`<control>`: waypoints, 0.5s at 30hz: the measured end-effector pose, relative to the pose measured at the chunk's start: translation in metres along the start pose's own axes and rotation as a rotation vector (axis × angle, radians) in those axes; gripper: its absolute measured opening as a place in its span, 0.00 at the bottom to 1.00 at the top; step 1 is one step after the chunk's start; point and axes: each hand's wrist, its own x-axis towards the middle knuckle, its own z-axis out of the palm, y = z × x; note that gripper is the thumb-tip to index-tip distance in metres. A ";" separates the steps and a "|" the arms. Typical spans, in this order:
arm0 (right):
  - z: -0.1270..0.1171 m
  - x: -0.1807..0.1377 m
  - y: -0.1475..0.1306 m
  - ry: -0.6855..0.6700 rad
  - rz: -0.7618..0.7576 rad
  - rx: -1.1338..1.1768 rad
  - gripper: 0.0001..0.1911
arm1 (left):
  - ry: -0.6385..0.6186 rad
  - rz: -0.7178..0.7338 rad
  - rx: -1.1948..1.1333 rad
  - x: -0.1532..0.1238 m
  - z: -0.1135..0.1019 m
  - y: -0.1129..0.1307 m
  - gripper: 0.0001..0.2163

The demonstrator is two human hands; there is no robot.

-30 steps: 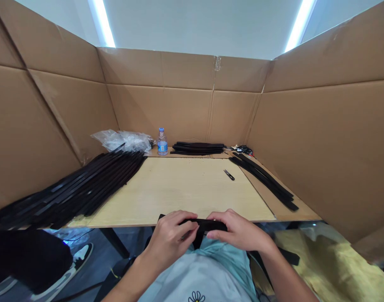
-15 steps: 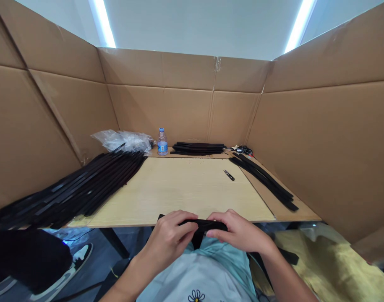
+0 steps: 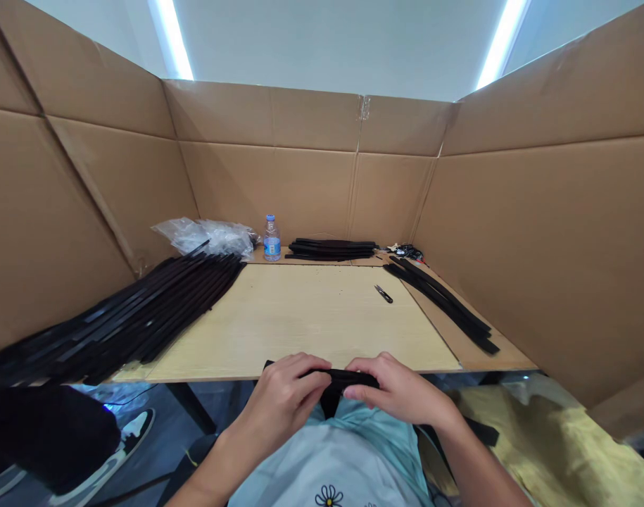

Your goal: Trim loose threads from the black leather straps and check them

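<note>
Both my hands hold a black strap (image 3: 348,378) just over the near edge of the table. My left hand (image 3: 282,394) grips its left part, and my right hand (image 3: 398,389) pinches its right part. A short length of it hangs down (image 3: 331,401) between them, in front of my pale green shirt (image 3: 326,458). Its material is too dark to make out. A small pair of black thread snips (image 3: 383,293) lies on the pale wooden board (image 3: 300,317), well beyond my right hand.
A large pile of long black strips (image 3: 147,317) spreads over the left side. Another stack (image 3: 332,249) lies at the back, beside a water bottle (image 3: 272,239) and a plastic bag (image 3: 205,237). More strips (image 3: 443,303) lie at the right. Cardboard walls (image 3: 295,186) surround the table.
My hands have shifted only slightly on the black strap, which stays at the table's near edge. Nothing else has visibly moved.
</note>
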 end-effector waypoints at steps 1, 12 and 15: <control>0.000 0.000 0.000 0.005 0.005 -0.001 0.12 | 0.001 0.002 0.000 0.000 0.000 0.000 0.08; 0.008 0.001 0.002 0.084 0.036 -0.141 0.17 | 0.020 -0.001 0.014 -0.001 -0.001 0.001 0.09; 0.010 0.001 0.006 0.125 0.036 -0.195 0.18 | -0.023 -0.049 0.035 0.000 -0.001 0.002 0.08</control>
